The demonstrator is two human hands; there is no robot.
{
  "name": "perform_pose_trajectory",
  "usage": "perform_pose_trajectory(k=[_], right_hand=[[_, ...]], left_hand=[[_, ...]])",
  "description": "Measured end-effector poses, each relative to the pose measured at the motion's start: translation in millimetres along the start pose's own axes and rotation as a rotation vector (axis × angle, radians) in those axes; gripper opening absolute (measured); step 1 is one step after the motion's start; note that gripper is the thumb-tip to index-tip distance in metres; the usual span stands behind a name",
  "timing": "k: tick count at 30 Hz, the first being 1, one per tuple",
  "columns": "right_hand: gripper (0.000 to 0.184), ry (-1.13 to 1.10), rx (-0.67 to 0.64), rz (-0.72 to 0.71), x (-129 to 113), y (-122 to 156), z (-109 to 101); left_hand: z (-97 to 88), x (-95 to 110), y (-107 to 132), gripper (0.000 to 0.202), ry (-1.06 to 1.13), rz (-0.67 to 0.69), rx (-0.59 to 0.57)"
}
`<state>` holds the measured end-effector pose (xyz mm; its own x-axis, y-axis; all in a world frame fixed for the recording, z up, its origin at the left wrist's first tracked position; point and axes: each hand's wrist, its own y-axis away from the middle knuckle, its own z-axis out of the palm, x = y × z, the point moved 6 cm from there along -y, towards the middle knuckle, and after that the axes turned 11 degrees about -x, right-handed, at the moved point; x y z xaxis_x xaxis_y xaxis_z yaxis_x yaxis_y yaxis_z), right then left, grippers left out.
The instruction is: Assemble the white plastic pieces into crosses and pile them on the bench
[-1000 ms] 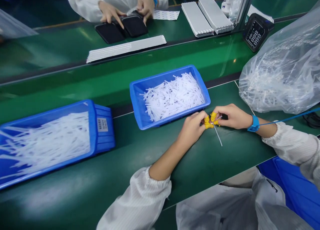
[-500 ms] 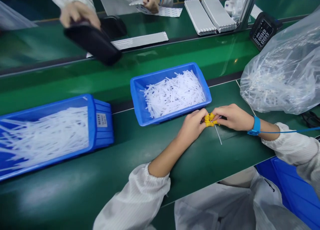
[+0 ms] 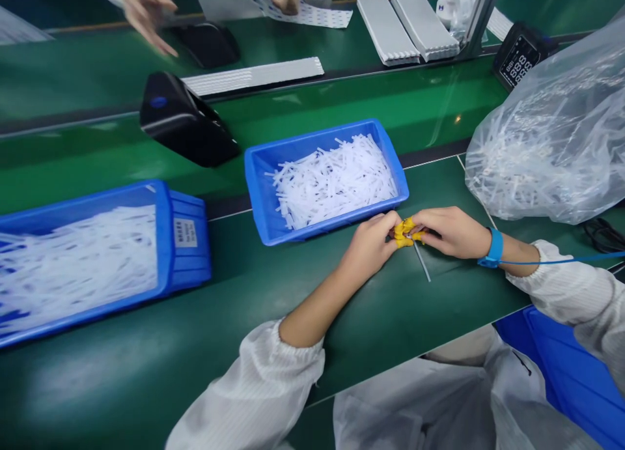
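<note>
My left hand point(image 3: 370, 243) and my right hand point(image 3: 452, 232) meet over the green table just below the middle blue bin point(image 3: 326, 225). Yellow finger cots point(image 3: 405, 231) cover the fingertips of both hands, which are pinched together. From between them a thin whitish strip point(image 3: 423, 264) slants down toward the table; its upper end is hidden by the fingers. A blue wrist strap point(image 3: 494, 247) with a cord circles my right wrist. Short white strips point(image 3: 342, 180) fill much of the middle bin.
Another blue bin point(image 3: 191, 241) at left holds longer white strips. A clear bag point(image 3: 551, 150) of strips lies at right, by a digital display point(image 3: 518, 59). A black, hollow object point(image 3: 183, 121) is over the bright green strip. Opposite, a co-worker's hand point(image 3: 146, 14) is open.
The co-worker's hand has let go of the black object, which is now lower and turned. My hands keep their pinch around the strip with only small finger shifts. The view has shifted slightly.
</note>
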<state>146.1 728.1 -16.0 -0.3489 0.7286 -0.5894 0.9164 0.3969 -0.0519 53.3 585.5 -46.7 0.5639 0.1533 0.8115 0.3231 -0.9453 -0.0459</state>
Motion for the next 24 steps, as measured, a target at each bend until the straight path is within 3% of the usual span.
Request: perform_pose_trajectory(k=[7,15,19,24], right_hand=[[0.007,0.067,-0.008,0.053,-3.1,-2.3,-0.9],[0.015,-0.045,-0.023,0.043,-2.1,-4.4,-3.1],[0.022,-0.093,0.114,-0.009,-0.8,0.2,-6.7],[0.022,-0.137,0.455,-0.031,-3.1,11.8,-22.6]], left_hand=[[0.0,1.1,-0.9,0.032,-0.015,-0.018,0.023],[1.2,-2.1,-0.4,0.031,0.007,0.002,0.022],[-1.2,-3.3,1.3,0.026,0.104,0.000,0.041],[-6.3,4.2,8.8,0.034,0.337,-0.062,0.163]])
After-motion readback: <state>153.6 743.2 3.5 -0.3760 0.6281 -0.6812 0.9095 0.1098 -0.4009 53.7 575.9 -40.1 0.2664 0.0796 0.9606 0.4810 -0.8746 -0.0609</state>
